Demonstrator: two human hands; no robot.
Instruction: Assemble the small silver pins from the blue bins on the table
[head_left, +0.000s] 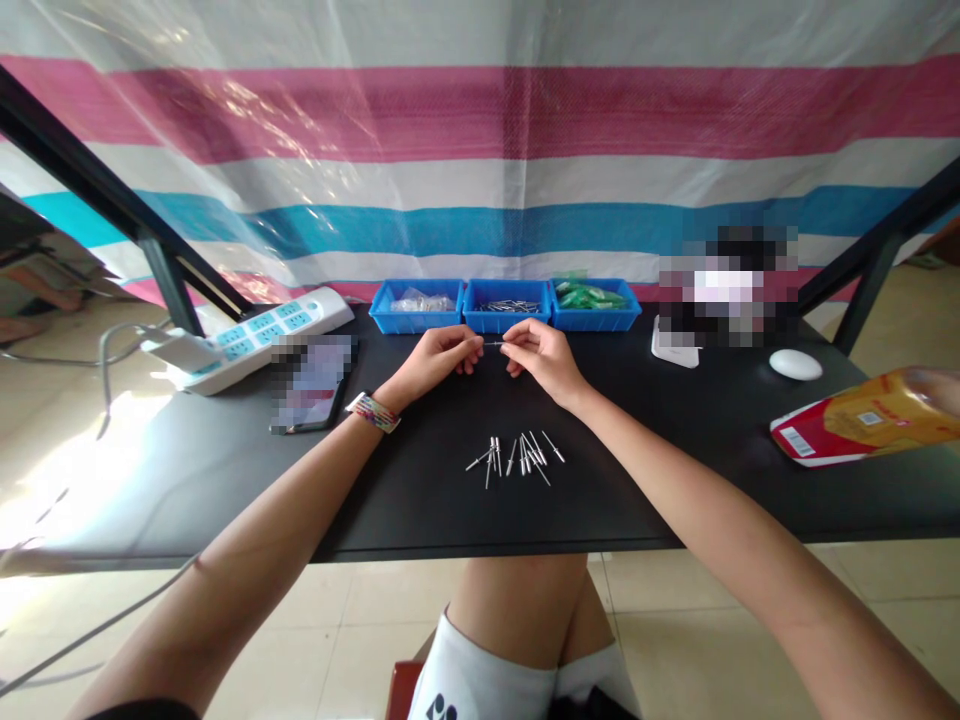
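Note:
Between my two hands, just in front of the middle blue bin, a thin silvery blind rivet (492, 344) lies level. My left hand (447, 352) pinches one end of it. The other end sits between the thumb and fingers of my right hand (538, 352). A loose pile of similar blind rivets (525, 455) lies on the black table nearer to me. More rivets (511, 306) fill the middle blue bin (504, 322). Clear plastic pieces or bags (421, 300) are in the left blue bin (412, 322), and green packets (589, 296) in the right one (600, 321).
A white power strip (262, 335) with a plug and cables and a phone (315, 385) lie on the left of the table (420, 500). On the right are a white box (673, 345), a white mouse (795, 365) and a red-and-yellow package (862, 418). A striped sheet (450, 130) hangs behind.

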